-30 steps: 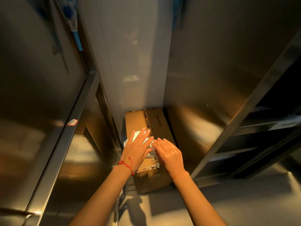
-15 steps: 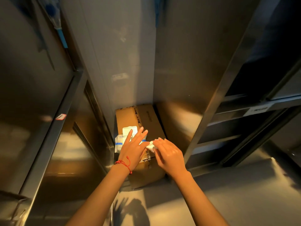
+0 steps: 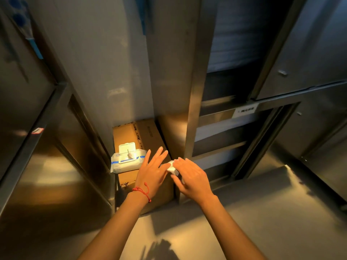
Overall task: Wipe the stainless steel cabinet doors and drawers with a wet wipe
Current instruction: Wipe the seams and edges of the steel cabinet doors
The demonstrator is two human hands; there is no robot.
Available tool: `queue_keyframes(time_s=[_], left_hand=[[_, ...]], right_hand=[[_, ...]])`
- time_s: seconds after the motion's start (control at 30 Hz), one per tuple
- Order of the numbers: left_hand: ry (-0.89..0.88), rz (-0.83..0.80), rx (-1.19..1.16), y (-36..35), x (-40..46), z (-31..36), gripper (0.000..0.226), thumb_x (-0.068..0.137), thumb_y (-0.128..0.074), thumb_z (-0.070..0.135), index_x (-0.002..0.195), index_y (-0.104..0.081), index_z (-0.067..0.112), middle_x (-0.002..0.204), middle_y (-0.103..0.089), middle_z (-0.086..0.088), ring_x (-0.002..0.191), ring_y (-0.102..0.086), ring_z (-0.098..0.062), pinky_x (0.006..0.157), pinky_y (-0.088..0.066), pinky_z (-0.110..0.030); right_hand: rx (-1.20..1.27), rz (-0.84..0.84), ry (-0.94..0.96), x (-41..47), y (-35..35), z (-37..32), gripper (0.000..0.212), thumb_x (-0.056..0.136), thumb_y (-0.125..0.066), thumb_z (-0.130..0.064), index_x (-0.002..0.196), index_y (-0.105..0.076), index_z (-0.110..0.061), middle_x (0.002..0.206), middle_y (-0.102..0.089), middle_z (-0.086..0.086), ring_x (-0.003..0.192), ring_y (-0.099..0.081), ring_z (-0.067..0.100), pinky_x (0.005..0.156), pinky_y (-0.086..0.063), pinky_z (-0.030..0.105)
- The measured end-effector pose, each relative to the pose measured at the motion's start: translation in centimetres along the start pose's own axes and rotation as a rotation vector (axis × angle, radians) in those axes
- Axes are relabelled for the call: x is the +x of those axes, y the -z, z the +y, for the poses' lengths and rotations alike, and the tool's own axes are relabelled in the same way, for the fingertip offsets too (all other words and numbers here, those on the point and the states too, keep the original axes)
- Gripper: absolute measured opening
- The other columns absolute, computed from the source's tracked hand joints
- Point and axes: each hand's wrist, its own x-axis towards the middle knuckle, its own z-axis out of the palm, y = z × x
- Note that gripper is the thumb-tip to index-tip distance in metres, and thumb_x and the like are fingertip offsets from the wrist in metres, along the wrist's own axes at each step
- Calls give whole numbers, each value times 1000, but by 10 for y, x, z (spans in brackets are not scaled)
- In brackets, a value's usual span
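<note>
Brushed stainless steel cabinet doors (image 3: 47,184) at nine o'clock have a smooth, semi-glossy sheen that catches warm light in soft patches. The steel cabinet (image 3: 309,53) at two o'clock looks duller and cooler, its drawers (image 3: 217,132) showing satin metal fronts. At the centre sits a matt brown cardboard box (image 3: 150,136), its paper surface sealed with printed tape. On it lies a wet-wipe pack (image 3: 127,162) of soft, slightly shiny plastic film with a hard white plastic lid. A crumpled white wet wipe (image 3: 171,167) looks like soft cloth. A red woven cord bracelet (image 3: 143,192) circles one wrist.
</note>
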Motion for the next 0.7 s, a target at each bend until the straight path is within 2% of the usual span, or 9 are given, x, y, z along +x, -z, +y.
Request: queue_keyframes(time_s=[0.13,0.37,0.57,0.67,0.7], left_hand=[[-58,67,-2,3,1,40,51,34,-95,9,81,-77,15,103,-70,-16,99,-65,-37,76,-49,-59],[-141,178,-103,1,6,112,48,44,-93,5,88,-75,10,105,-69,-19,101,-64,-39,78,-48,-61],[-217,209,-153,2,21,173,41,52,-91,11,89,-75,7,108,-68,-18,105,-63,-37,82,-49,-60],[-269,241,-194,4,29,204,39,52,-91,10,87,-75,5,108,-68,-19,103,-63,-39,80,-47,-62],[-290,252,-215,4,32,215,38,52,-91,8,86,-75,5,107,-68,-19,102,-63,-40,79,-46,-63]], right_hand=[[-57,101,17,-32,21,17,38,67,-84,-17,101,-72,-4,100,-72,11,93,-69,24,84,-54,38],[-150,180,4,-84,66,47,39,62,-86,-15,97,-73,-3,97,-73,11,90,-70,23,83,-53,35],[-220,239,-35,-127,110,77,33,61,-85,-7,92,-74,-2,94,-73,12,89,-70,23,82,-54,36],[-285,258,-55,-150,132,92,13,79,-70,-7,90,-74,-2,94,-73,12,89,-70,23,81,-54,37],[-304,266,-66,-157,140,96,16,86,-61,-9,90,-74,-2,94,-73,12,89,-70,23,82,-54,36]])
